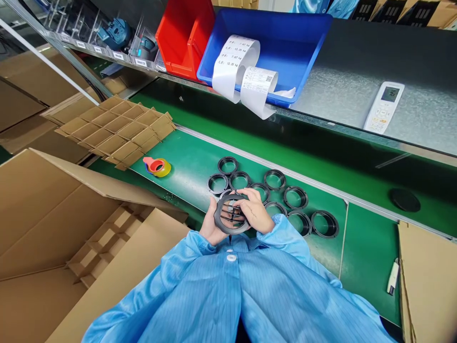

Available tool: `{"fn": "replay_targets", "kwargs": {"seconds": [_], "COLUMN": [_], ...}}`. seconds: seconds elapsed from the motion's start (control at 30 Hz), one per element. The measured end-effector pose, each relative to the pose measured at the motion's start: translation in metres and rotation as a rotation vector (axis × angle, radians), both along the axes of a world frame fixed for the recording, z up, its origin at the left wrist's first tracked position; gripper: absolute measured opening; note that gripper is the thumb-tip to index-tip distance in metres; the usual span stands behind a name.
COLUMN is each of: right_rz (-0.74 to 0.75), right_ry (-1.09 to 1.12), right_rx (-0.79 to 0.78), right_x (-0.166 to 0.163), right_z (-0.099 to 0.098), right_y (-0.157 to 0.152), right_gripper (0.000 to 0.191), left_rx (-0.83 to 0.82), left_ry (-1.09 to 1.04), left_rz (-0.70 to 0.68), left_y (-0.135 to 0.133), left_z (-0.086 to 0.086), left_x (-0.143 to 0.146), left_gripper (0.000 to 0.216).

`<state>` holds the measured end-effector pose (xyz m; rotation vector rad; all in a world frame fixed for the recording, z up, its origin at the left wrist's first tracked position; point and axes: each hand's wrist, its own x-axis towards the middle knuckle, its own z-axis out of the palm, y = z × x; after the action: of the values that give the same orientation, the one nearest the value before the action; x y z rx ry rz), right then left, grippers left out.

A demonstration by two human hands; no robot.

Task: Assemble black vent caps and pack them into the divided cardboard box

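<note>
Hands around half-hidden black grille

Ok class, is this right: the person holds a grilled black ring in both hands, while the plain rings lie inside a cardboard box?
No: the head view shows the plain rings on the green bench mat, not in a box. The left hand and right hand hold the grilled ring.

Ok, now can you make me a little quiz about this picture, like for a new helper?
1. What are the left hand and right hand holding?
2. True or false: the white remote control lies on the grey shelf.
3. Which one do the paper printouts hang from: A, the red bin, or B, the blue bin?

Key: 1. A black slatted ring. 2. True. 3. B.
</note>
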<state>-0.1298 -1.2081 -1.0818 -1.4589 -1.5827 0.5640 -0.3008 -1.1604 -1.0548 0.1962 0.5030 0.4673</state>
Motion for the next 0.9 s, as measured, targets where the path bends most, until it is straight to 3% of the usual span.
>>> {"fn": "replay_targets", "kwargs": {"seconds": [0.53,0.9], "right_rz": [-0.024,-0.021], "right_ry": [0.097,0.121], "right_rx": [-0.026,-0.069], "right_x": [0.002,-0.007], "right_z": [-0.013,-0.025], "right_y": [0.014,0.037], "right_gripper": [0.055,0.056], "left_rx": [-0.063,-0.128], "left_ry": [0.074,-0.016], "left_rz": [-0.005,-0.032], "left_y": [0.021,0.045], "left_z": [-0.008,-0.016], "left_x": [0.005,0.001], "left_gripper": [0.076,0.076]}}
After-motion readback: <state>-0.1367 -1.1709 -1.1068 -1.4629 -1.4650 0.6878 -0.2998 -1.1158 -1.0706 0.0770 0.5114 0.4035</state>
